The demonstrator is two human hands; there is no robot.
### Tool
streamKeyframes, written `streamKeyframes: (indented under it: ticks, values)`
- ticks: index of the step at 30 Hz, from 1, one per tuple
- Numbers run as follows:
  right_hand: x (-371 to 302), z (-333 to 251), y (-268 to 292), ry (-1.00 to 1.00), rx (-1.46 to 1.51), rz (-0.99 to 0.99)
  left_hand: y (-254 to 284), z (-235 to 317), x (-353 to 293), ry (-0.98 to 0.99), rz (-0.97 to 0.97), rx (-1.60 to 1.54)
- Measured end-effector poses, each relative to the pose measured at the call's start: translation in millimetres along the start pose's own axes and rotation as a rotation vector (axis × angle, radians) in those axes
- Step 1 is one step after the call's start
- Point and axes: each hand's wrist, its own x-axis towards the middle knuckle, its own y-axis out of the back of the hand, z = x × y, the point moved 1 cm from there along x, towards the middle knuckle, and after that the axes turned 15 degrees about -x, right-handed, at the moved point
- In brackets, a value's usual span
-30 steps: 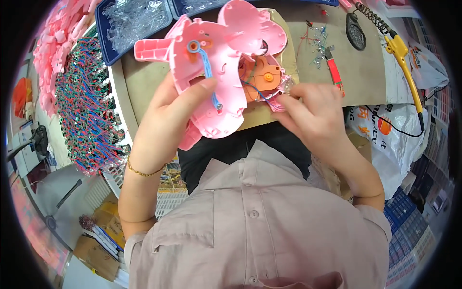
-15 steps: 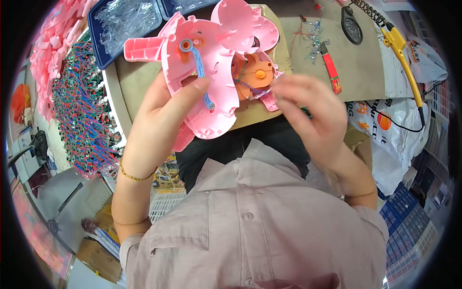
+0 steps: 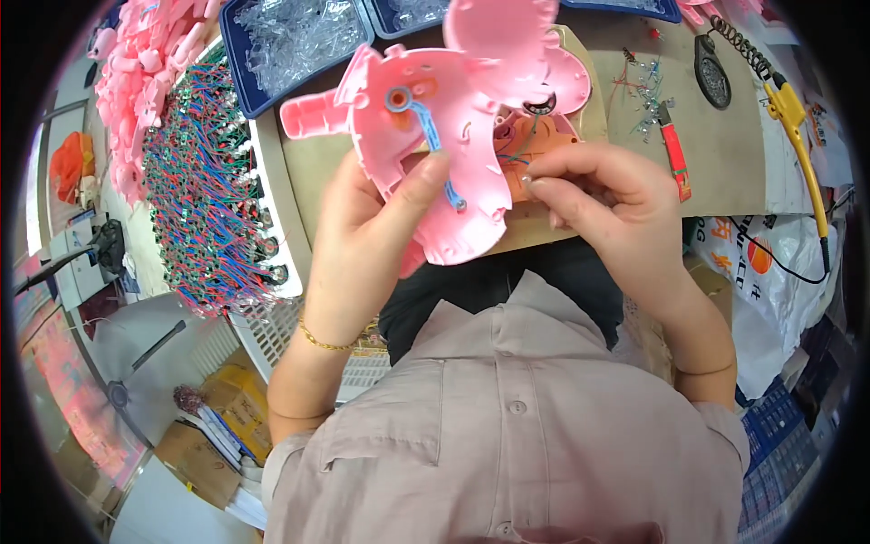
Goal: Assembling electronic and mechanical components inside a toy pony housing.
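Note:
My left hand (image 3: 385,213) grips a pink plastic toy shell (image 3: 471,195), held open side up, with its thumb across the edge. Inside it a blue lever-like strip (image 3: 426,127) runs from a ring to a small screw-like end. Behind the shell's right edge lies a second pink half (image 3: 569,83), with an orange gearbox-like housing (image 3: 542,136) and thin dark green wires (image 3: 518,156) in it. At the housing, my right hand (image 3: 612,195) pinches thumb and forefinger together. A tiny whitish bit shows at those fingertips, too small to name. My right hand partly hides the housing.
Blue trays (image 3: 299,50) of clear plastic parts stand at the back. To the left are heaped wired circuit boards (image 3: 204,190) and pink parts (image 3: 149,82). On the right lie a red-handled cutter (image 3: 675,159), loose small components (image 3: 648,100) and a yellow soldering iron (image 3: 797,136).
The whole scene has shifted right in view. My right fingers, blurred before, have closed into a pinch and now cover more of the orange housing. My left hand keeps its hold on the shell.

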Motion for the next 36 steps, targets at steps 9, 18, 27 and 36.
streamKeyframes:
  ticks: [9,18,27,36]
  values:
    - [12,-5,-10,0.462,-0.494,0.238,-14,-12,-5,-0.196,0.213,0.316]
    - [19,-13,-23,0.524,-0.751,0.346,-18,-22,-4,-0.260,0.194,0.358]
    - [16,-7,-29,0.461,-0.689,0.427,-14,-25,-6,-0.324,0.203,0.449]
    - [16,-9,-27,0.423,-0.618,0.398,-13,-30,-4,-0.485,0.205,0.531]
